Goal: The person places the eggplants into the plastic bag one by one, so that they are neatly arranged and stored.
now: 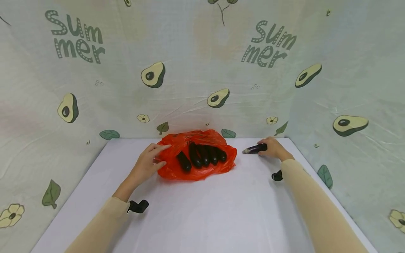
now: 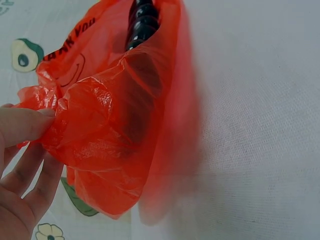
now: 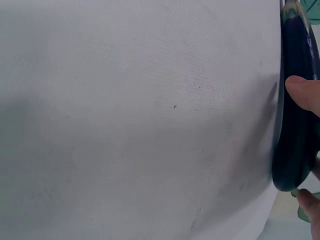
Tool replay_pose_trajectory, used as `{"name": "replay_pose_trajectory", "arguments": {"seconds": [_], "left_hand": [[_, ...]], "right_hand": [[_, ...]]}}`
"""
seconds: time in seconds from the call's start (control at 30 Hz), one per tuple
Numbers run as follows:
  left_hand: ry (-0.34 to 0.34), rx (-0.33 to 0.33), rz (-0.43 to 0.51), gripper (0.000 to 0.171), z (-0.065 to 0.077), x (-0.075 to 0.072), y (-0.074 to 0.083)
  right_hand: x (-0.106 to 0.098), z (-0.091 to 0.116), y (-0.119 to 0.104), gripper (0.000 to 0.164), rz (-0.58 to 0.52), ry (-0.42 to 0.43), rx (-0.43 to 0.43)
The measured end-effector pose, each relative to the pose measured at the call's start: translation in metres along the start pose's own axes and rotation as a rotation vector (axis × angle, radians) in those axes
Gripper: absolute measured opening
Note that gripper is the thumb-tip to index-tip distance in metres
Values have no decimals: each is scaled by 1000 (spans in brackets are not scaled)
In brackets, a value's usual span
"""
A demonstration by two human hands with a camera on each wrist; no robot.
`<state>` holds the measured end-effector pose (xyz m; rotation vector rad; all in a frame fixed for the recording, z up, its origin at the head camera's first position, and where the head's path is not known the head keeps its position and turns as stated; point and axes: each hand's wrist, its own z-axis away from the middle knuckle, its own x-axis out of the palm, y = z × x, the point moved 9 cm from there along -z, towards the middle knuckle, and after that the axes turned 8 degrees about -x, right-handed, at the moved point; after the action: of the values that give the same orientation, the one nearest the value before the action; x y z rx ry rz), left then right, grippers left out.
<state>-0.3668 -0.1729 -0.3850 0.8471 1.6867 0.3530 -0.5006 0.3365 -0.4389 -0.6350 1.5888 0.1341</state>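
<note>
A red plastic bag [image 1: 202, 174] lies on the table, its mouth spread toward me, with several dark eggplants [image 1: 195, 155] side by side in it. My left hand [image 1: 147, 163] is at the bag's left edge; in the left wrist view its thumb [image 2: 27, 124] and fingers pinch the crumpled plastic. To the right of the bag, my right hand [image 1: 271, 147] grips a single eggplant [image 1: 253, 149], the stem end pointing left. The right wrist view shows my thumb [image 3: 305, 94] across that eggplant's dark skin; part of the hand is cut off there.
A white-covered table [image 1: 202, 218] extends under everything. Behind it and at both sides hangs a pale cloth [image 1: 190, 42] printed with avocados, leaves and lettering. Black wrist devices [image 1: 138, 206] sit at both sleeves.
</note>
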Motion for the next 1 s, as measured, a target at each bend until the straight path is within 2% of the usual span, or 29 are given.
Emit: {"name": "replay_pose_trajectory", "arguments": {"seconds": [0.17,0.4,0.5,0.67,1.0], "left_hand": [[3,11,5,72,-1,0,4],[-1,2,3,71,-1,1,3],[-5,5,4,71,-1,2,4],[-5,2,6,72,-1,3,4],[-2,7,1,72,0,2,2]], "right_hand": [[1,2,2,49,-12,-29,16],[-7,7,-3,39,14,-19,-67],[-7,10,-1,36,0,-27,-72],[-8,15,1,36,-24,-57,-82],[-11,30,-12,41,-33,-124,-146]]}}
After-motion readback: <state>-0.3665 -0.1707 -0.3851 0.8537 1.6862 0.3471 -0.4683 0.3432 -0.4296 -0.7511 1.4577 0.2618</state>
